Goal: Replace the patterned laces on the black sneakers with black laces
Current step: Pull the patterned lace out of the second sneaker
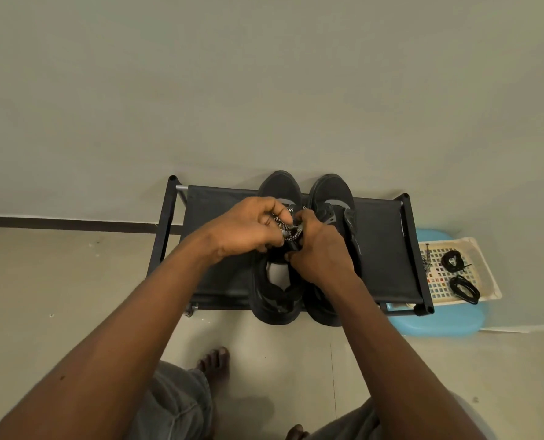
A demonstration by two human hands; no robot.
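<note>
No legible text, label, brand or number was found. Surfaces checked: sneakers (331,188), rack (378,236), tray (487,274), stool (439,322). Grey marks on the sneakers could not be resolved as lettering.

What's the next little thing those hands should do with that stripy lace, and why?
Probably draw the patterned lace out of the next eyelets of the left-hand sneaker. The left hand and right hand both pinch it over that shoe, so it seems partly threaded, and the black laces lie coiled in the basket.
</note>
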